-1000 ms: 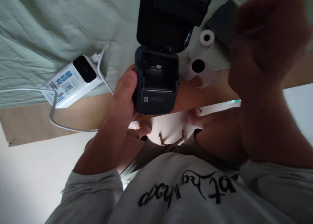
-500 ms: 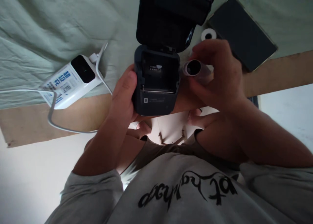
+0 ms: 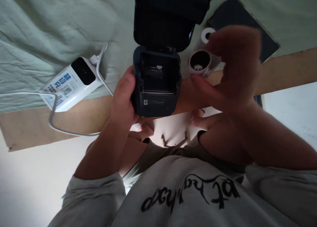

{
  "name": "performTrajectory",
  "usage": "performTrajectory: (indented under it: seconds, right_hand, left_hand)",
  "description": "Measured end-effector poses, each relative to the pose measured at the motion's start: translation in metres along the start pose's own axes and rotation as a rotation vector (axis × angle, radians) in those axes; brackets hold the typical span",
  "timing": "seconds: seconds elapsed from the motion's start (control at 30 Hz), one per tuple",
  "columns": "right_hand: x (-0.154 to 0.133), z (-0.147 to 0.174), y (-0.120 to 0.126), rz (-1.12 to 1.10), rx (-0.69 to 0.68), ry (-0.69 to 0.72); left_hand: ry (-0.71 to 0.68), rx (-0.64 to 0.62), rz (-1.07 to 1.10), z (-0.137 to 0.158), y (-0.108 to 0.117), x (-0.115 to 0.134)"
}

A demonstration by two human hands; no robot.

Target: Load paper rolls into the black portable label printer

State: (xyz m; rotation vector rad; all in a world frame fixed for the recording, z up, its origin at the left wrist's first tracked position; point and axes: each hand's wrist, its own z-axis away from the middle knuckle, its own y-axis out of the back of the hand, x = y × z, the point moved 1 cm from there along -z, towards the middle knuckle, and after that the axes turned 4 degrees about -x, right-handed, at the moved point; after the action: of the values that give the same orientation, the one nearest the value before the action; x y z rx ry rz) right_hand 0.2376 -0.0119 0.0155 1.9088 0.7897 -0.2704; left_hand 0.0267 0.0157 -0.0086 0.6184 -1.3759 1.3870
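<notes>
A small dark label printer (image 3: 158, 103) is gripped at its side by my left hand (image 3: 123, 96), fingers wrapped round it. Its lid (image 3: 163, 20) stands open, and the dark inner bay shows a small printed label on its back wall. To the right of the printer, my right hand (image 3: 235, 68), slightly blurred, pinches a pale roll (image 3: 215, 62) between thumb and fingers. The roll's wide dark core faces up, with a white toothed shape inside it. Just beyond lies a second white roll (image 3: 205, 36) with a narrower core, close to my fingers.
At left, a white power bank (image 3: 71, 85) with a black display has a white cable (image 3: 53, 116) plugged in. A dark tablet (image 3: 235, 14) lies at the upper right. Green cloth (image 3: 111, 16) covers the table, leaving a wooden front edge (image 3: 37, 129).
My right hand has raised the roll towards the camera and tipped it, so more of its core shows. The printer has shifted slightly left in my left hand.
</notes>
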Motion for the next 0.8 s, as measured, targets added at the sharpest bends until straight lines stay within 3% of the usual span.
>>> performTrajectory:
  seconds: [0.13,0.23,0.33,0.47,0.57,0.8]
  right_hand:
    - [-0.016,-0.006,0.011,-0.074,0.110,0.047]
    - [-0.034,-0.010,0.007,-0.007,-0.042,0.108]
    - [-0.047,-0.015,-0.004,0.175,-0.194,0.077]
    - [-0.048,-0.021,-0.020,0.186,-0.083,0.140]
    - [-0.043,-0.023,-0.025,0.145,-0.017,0.152]
    - [-0.037,-0.025,-0.024,0.157,-0.057,0.105]
  left_hand:
    - [-0.059,-0.023,-0.097,0.004,-0.003,0.005]
    - [-0.049,-0.027,-0.119,0.006,-0.003,0.007]
    - [-0.071,-0.053,-0.127,0.005,-0.001,0.005]
    - [-0.174,-0.082,-0.126,0.001,0.010,-0.004]
    - [-0.177,-0.078,-0.144,-0.002,0.016,-0.009]
    - [-0.115,-0.085,-0.154,0.001,0.018,-0.008]
